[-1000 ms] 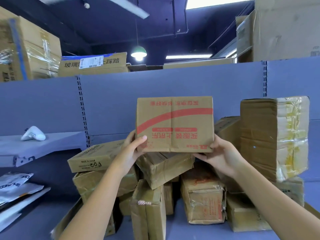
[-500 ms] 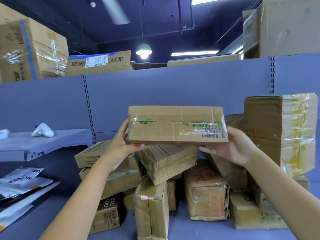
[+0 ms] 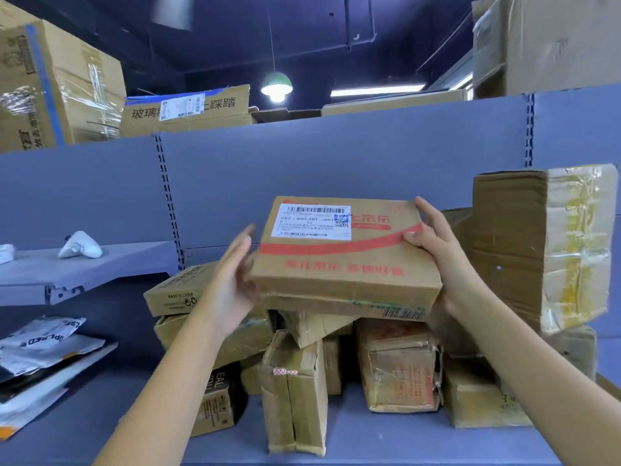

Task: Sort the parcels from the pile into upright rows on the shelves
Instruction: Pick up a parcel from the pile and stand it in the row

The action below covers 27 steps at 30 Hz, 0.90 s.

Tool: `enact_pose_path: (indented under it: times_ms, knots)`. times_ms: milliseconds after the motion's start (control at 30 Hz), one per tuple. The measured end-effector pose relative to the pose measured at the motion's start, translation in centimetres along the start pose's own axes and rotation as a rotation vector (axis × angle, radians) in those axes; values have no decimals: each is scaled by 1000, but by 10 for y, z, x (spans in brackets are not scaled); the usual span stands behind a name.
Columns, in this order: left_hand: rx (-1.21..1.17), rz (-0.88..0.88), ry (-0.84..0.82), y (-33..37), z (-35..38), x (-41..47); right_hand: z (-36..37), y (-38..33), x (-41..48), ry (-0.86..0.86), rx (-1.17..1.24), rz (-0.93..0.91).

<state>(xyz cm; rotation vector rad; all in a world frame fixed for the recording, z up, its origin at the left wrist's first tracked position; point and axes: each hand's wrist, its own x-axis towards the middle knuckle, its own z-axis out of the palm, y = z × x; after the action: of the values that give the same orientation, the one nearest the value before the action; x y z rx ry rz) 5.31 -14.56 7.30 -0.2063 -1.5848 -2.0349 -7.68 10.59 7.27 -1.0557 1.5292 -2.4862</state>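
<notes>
the flat brown cardboard parcel with a red stripe and a white barcode label is held in the air, tilted label-up, just above the heap of crumpled brown cartons on the blue-grey metal shelf. the right hand pinches its right edge, thumb on the face and fingers behind. the left hand is blurred, fingers straight at the left edge, and i cannot tell whether it bears any weight. the risk, as i judge it, is that smooth board and glossy tape give one hand little purchase, and a slip would drop a corner onto the dented, leaning cartons below. the tall carton wrapped in yellowed tape stands near the right wrist and could be nudged.
</notes>
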Motion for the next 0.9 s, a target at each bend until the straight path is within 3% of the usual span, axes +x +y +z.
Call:
enact_pose_path:
  times_ms: [67, 233, 500, 667, 900]
  knots:
    - [152, -31, -112, -3, 6, -7, 0, 5, -3, -56, -58, -114]
    - [149, 34, -38, -11, 11, -14, 0, 12, -9, -102, -77, -161]
    - [154, 251, 23, -17, 10, -28, 2, 17, -15, -123, -183, -32]
    - [172, 209, 50, -11, 2, -28, 14, 24, -22, -153, -154, -34]
    - [229, 171, -2, -22, 17, -27, -2, 18, -45, -21, -145, -18]
